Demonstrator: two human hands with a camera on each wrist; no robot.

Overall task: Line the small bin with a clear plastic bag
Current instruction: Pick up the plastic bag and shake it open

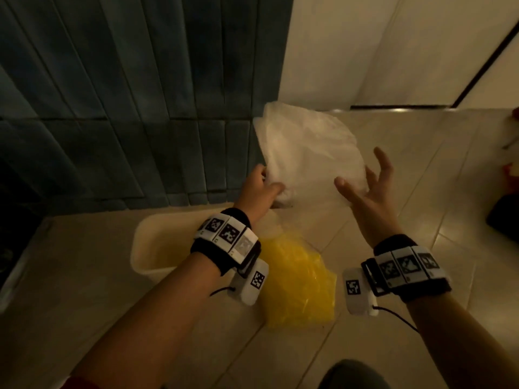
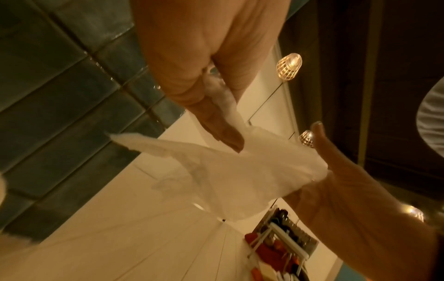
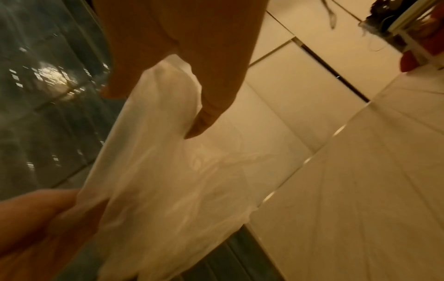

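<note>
I hold a thin clear plastic bag [image 1: 306,147] in the air above the tiled floor. My left hand [image 1: 269,179] pinches its near left edge between thumb and fingers; the left wrist view shows the film bunched in that pinch [image 2: 218,95]. My right hand [image 1: 362,175] has its fingers spread and straight, palm against the bag's right edge. The bag [image 3: 168,180] hangs crumpled and closed between both hands. The small cream bin [image 1: 151,245] stands on the floor below my left wrist, partly hidden by the forearm.
A crumpled yellow plastic bag [image 1: 297,279] lies on the floor right of the bin. A dark teal tiled wall [image 1: 126,108] rises behind the bin, meeting a white wall [image 1: 365,51]. A dark object [image 1: 505,220] and red items [image 1: 514,169] sit at the right edge.
</note>
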